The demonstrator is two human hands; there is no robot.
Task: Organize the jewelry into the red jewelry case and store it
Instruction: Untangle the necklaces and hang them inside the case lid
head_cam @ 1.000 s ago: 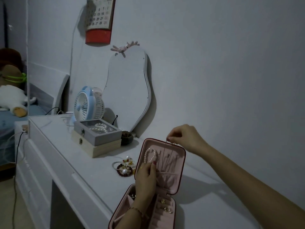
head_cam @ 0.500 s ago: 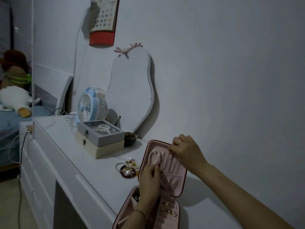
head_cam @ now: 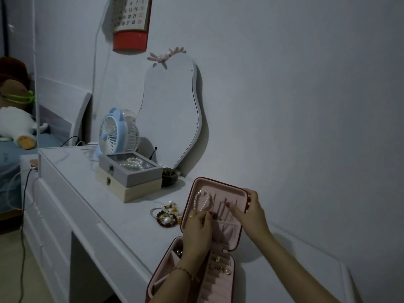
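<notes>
The red jewelry case (head_cam: pixel 220 186) stands open on the white dresser, pink inside, its lid upright. A pearl bracelet (head_cam: pixel 202 200) hangs on the lid's hooks beside thin chains. My left hand (head_cam: pixel 196 230) reaches up from the tray and pinches the hanging jewelry at the lid's pocket. My right hand (head_cam: pixel 251 212) grips the lid's right edge, one finger stretched across the chains. Rings (head_cam: pixel 223 268) sit in the tray's slots. Loose bracelets (head_cam: pixel 167 216) lie on the dresser left of the case.
Two stacked boxes (head_cam: pixel 131 173), the upper holding pearls, stand behind the loose bracelets. A blue fan (head_cam: pixel 118 132), a wavy mirror (head_cam: pixel 172 110) and a small dark bowl (head_cam: pixel 169 174) stand at the wall. The dresser's front edge (head_cam: pixel 105 232) runs close on the left.
My right hand has come down from the lid's top edge to its right side and now lies across the chains. My left hand stays at the lid.
</notes>
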